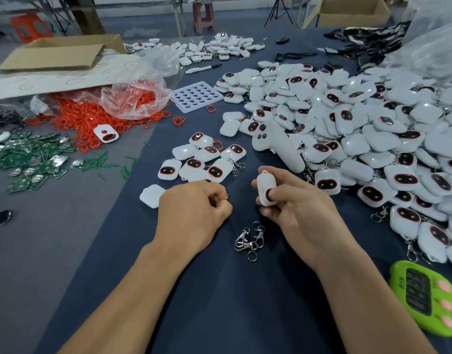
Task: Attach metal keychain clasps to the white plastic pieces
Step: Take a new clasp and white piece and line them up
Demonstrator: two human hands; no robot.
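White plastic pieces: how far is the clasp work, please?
Done: many in the large pile already carry clasps. In hand: the right hand holds one piece; the left hand pinches a metal ring. Left: loose clasps and the small group, where few clasps show.

I can read nothing from here. The dark display on the green timer (pixel 421 295) at the lower right of the frame is too blurred to make out. The pen marks on the pale sheet (pixel 66 75) at the upper left are only faint loops, not legible letters or numbers.
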